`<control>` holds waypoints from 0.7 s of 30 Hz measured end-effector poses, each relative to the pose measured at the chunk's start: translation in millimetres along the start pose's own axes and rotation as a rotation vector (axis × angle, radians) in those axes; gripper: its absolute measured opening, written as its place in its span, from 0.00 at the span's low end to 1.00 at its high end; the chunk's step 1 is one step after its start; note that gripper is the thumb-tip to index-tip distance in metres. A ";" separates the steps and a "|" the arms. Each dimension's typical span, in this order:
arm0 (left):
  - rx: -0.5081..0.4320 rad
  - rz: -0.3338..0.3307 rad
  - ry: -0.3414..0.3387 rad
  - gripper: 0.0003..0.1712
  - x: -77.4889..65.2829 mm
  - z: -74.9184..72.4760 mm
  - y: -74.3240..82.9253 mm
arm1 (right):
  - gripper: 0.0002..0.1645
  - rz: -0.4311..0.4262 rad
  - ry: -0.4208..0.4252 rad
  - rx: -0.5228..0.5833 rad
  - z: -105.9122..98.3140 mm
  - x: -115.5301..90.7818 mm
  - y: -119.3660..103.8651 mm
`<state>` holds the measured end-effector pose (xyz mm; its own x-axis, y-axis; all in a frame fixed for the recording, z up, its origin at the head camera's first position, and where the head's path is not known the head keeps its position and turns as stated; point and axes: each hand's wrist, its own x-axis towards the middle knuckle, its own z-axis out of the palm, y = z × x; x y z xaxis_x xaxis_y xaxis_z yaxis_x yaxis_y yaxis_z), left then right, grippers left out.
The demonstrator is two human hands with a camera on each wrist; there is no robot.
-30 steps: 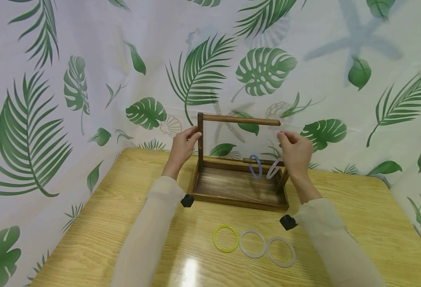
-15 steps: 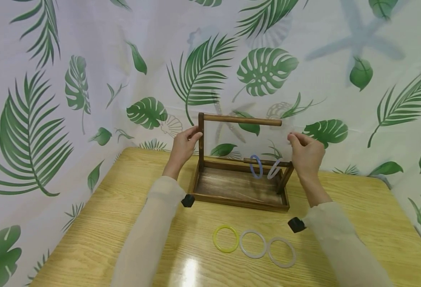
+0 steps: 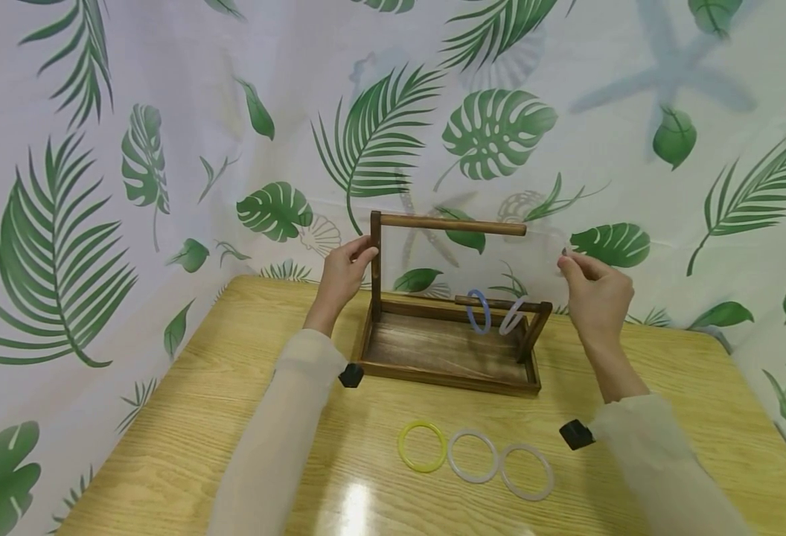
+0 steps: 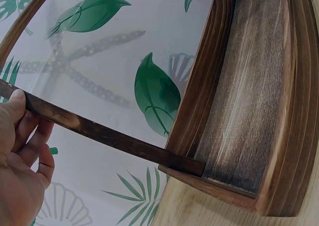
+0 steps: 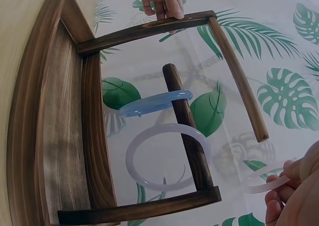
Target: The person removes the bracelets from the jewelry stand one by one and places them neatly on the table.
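A dark wooden rack point(image 3: 449, 381) has a tray base, a tall left post with an upper bar point(image 3: 453, 224), and a short right post with a lower bar point(image 5: 199, 161). My left hand point(image 3: 342, 277) grips the tall post between thumb and fingers. On the lower bar hang a blue ring point(image 5: 149, 103) and a pale lilac ring point(image 5: 130, 161). To the right of the upper bar's free end, my right hand point(image 3: 597, 298) pinches another pale ring point(image 5: 266, 186), apart from the bar. That ring is barely visible in the head view.
In front of the rack on the wooden table point(image 3: 245, 417) lie a yellow ring point(image 3: 402, 452), a whitish ring point(image 3: 453, 461) and another pale ring point(image 3: 550, 478), in a row. A leaf-patterned cloth point(image 3: 185, 164) hangs behind the table.
My right hand has moved rightward from the upper bar's free end, holding the pale ring. My left hand stays on the tall post, and the rack and other rings look unmoved.
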<state>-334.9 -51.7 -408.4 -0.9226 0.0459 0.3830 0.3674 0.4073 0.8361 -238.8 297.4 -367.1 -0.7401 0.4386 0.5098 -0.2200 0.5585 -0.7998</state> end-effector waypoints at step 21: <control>-0.001 -0.002 -0.006 0.24 0.4 0.1 -1.3 | 0.17 0.043 -0.044 -0.001 -38.0 -20.9 11.6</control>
<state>-335.8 -52.2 -409.5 -0.9241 0.0500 0.3788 0.3653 0.4064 0.8375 -201.7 321.5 -374.9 -0.7759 0.4310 0.4606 -0.1871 0.5401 -0.8205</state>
